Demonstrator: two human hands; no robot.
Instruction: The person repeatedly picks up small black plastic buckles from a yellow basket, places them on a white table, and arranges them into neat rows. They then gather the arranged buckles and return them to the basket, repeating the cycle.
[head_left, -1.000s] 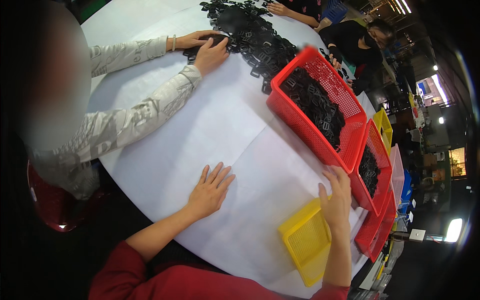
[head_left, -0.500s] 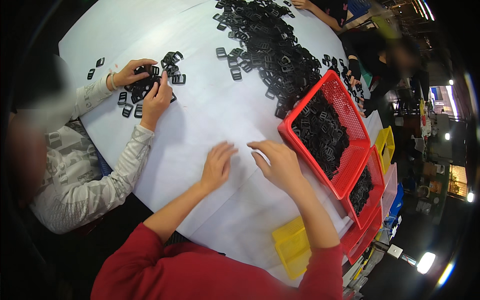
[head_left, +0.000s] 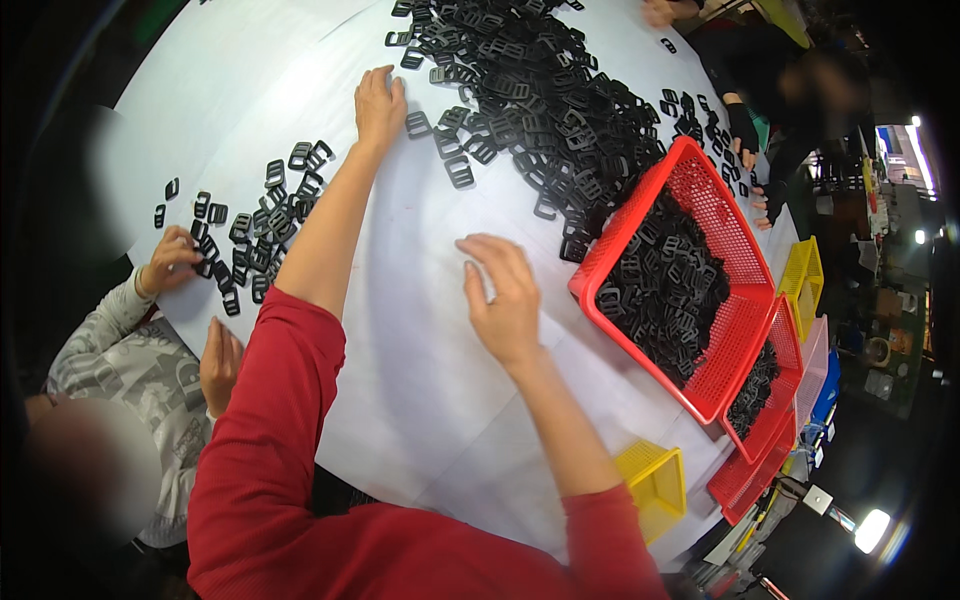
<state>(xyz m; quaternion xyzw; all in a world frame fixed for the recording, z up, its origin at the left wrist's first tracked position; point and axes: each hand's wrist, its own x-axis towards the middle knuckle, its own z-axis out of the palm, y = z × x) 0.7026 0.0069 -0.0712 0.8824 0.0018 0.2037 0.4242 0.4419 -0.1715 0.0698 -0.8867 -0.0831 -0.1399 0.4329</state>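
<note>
My left hand (head_left: 380,108) reaches far across the white table (head_left: 420,300), just left of the big heap of black plastic strap buckles (head_left: 530,110). Its fingers stretch away from me with the thumb apart, and I see nothing held in it. Nearer to me, my right hand (head_left: 505,305) hovers over the middle of the table, fingers extended and thumb spread, with nothing between them. A red perforated basket (head_left: 640,358) full of the same buckles stands to its right. Loose buckles lie along the heap's left edge, close to my left hand.
On the left, a co-worker's hand (head_left: 172,262) rests by scattered buckles (head_left: 262,235). A second red basket (head_left: 787,345) with buckles sits behind the first, and a yellow basket (head_left: 655,490) stands near my right elbow. Other people's hands (head_left: 745,145) are at the far right edge.
My left hand has moved forward and left, from mid-table to beside the heap. My right hand has shifted slightly. The co-worker's hands have parted and buckles there lie more spread out.
</note>
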